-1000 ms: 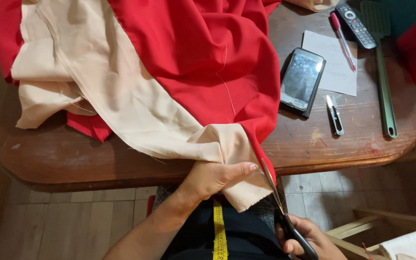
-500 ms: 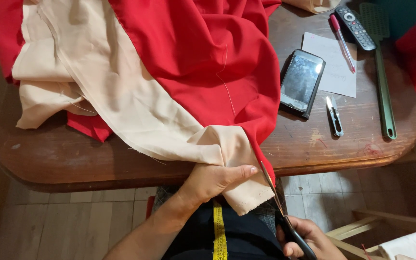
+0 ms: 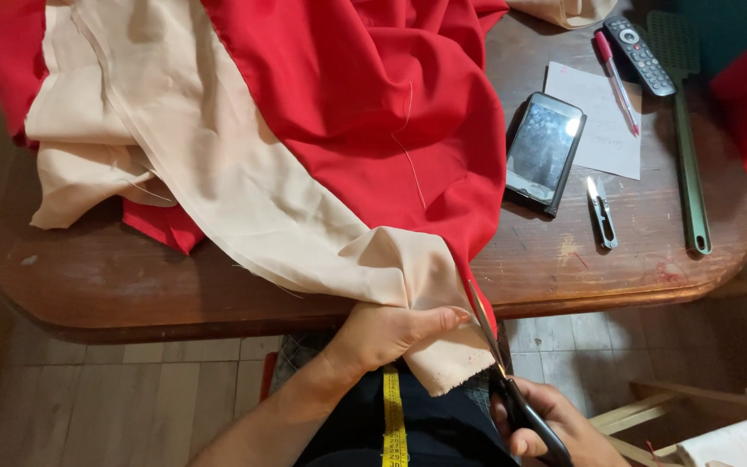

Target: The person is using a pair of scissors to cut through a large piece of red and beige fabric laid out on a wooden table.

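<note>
Here, at the lower centre of the frame, the left hand pinches the beige fabric at the table edge, while the right hand grips scissors cutting along the red fabric seam. The thumb sits just beside the blades (risky): loose cloth could bunch, sending the cut astray.

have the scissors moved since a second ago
No. The scissors sit in the same spot against the table edge, blades along the red fabric, held by the right hand.
</note>
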